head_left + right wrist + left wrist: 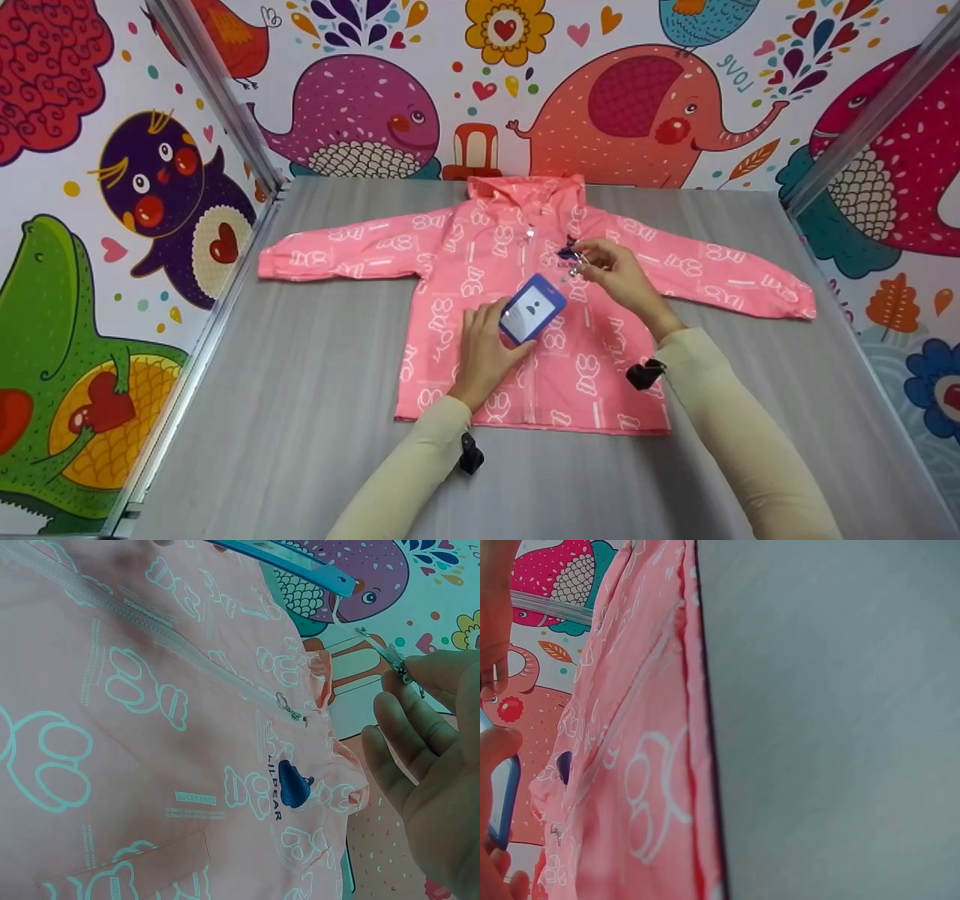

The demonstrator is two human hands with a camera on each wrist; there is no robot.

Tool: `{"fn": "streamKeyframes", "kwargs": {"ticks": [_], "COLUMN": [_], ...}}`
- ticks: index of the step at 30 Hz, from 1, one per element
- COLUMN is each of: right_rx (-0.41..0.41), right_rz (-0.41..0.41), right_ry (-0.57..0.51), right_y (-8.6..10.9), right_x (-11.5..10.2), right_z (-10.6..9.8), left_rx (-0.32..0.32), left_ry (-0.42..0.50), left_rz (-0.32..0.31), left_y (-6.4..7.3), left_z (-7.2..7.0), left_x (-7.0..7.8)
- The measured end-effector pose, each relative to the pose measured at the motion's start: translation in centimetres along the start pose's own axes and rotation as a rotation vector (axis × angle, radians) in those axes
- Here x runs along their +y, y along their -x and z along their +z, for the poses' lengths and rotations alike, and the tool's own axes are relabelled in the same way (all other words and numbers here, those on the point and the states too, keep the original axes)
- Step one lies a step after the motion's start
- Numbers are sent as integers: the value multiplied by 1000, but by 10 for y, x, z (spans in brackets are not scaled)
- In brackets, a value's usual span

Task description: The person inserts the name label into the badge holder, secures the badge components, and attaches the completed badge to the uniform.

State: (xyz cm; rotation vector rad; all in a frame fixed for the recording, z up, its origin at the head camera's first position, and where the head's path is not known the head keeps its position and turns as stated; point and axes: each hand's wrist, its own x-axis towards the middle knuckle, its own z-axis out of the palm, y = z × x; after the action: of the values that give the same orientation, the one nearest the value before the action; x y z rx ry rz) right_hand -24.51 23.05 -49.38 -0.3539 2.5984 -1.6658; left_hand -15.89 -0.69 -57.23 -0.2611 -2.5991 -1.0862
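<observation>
My left hand (487, 352) grips a blue badge holder (534, 309) by its lower left edge, with a white card showing a small figure inside. Between thumb and fingertips, my right hand (619, 277) pinches a small metal badge clip (397, 664). A short pale strap (349, 624) runs from that clip to the holder's end. Both hands are over a pink jacket (450, 330) with white printed outlines, spread out flat with its sleeves to the sides. A closed front zipper (172, 637) and a dark blue chest print (294, 784) show on the jacket.
The jacket lies on a grey table (315, 390), its hood near the back wall (450, 45). Cartoon-printed panels stand at the back and both sides, joined by metal posts (217, 97). Black clips (645, 373) hang at both sleeve cuffs.
</observation>
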Motion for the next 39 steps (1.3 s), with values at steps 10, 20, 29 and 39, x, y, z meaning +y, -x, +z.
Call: {"fn": "streamKeyframes", "kwargs": {"ticks": [10, 20, 29, 39], "right_rx": [-40, -79, -101, -134], "right_rz": [12, 17, -34, -43], "right_ry": [-44, -40, -74, -114], "right_y": [2, 16, 9, 6], "right_x": [-1, -36, -24, -18], "right_z": [6, 9, 15, 19], "left_rx": [-24, -29, -67, -94], "left_ry": [4, -30, -59, -53], "left_rz": [-28, -42, -45, -57], "left_y": [1, 3, 4, 5], "left_z": [3, 4, 4, 4], "left_x": [-1, 0, 3, 6]}}
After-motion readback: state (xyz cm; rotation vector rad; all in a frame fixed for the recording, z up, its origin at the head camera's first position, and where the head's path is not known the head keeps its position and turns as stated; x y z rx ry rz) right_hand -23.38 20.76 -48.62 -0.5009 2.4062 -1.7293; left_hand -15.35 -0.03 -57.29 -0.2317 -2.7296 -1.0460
